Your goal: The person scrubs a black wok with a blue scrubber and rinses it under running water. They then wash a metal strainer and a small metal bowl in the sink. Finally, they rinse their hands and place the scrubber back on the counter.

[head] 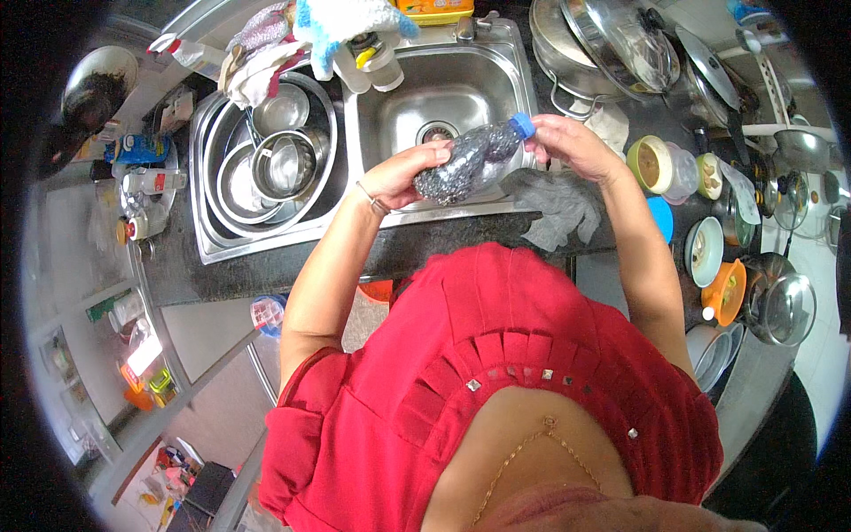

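Observation:
A clear plastic bottle with a blue cap lies tilted over the front part of the right sink basin. Dark, glistening matter or reflections show through its wall; I cannot tell which. My left hand grips the bottle near its base, thumb on top. At the cap, my right hand has its thumb and fingers together against the blue rim. A grey cloth hangs over the counter edge below my right hand.
In the left basin, a large steel bowl holds several steel vessels. Cloths and plastic cups sit behind the sinks. Pots with lids stand at the back right. Several food bowls, one orange, line the right counter.

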A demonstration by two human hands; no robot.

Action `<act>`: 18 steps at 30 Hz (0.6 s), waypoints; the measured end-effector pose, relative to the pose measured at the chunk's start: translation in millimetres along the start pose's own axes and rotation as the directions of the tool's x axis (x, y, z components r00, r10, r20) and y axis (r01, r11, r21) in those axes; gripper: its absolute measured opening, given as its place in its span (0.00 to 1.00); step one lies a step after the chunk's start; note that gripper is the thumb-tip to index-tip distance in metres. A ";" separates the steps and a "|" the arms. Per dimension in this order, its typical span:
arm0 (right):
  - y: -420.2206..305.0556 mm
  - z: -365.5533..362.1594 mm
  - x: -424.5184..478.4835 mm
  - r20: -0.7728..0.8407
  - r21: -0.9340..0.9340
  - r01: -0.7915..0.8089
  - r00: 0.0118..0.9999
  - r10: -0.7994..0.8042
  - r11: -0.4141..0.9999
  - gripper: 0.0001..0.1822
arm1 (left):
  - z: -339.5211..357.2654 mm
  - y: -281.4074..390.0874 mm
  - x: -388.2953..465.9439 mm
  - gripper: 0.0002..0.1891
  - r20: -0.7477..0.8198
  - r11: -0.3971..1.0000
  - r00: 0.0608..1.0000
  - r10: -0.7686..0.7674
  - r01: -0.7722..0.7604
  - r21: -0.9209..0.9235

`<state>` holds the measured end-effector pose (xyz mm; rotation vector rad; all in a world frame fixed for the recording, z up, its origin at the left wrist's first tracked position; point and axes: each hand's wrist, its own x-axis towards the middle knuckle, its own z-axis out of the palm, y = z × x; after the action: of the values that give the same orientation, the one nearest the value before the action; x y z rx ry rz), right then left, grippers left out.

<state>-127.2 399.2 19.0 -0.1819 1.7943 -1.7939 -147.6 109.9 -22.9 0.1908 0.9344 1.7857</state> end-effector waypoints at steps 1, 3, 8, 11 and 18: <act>-2.8 -3.5 -2.4 -0.010 -0.150 0.009 1.000 -0.011 0.989 0.18 | 4.0 4.3 -1.8 0.33 0.035 0.998 0.998 0.052 -0.054 0.044; -12.3 -4.6 -9.5 -0.117 -0.192 -0.018 0.993 -0.004 0.981 0.11 | 6.6 7.2 -4.7 0.32 0.015 0.995 0.999 0.036 -0.037 0.094; -27.9 -8.0 -17.8 -0.240 -0.518 -0.038 0.965 -0.103 0.854 0.08 | 2.8 0.2 -0.7 0.31 -0.072 0.887 0.996 0.048 -0.010 0.461; -36.5 28.0 -0.6 -0.135 -0.704 0.079 0.961 -0.243 0.706 0.09 | 0.5 -15.6 9.3 0.30 -0.142 0.355 0.952 0.272 0.038 0.934; -25.6 45.6 29.6 -0.189 -0.725 0.133 0.905 -0.381 0.676 0.08 | 19.9 -5.3 52.6 0.11 -0.157 0.461 0.755 0.636 -0.210 0.862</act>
<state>-136.9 343.0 38.0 -0.4859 2.7690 -1.2513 -155.5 165.6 -28.5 0.6691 2.2386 1.7399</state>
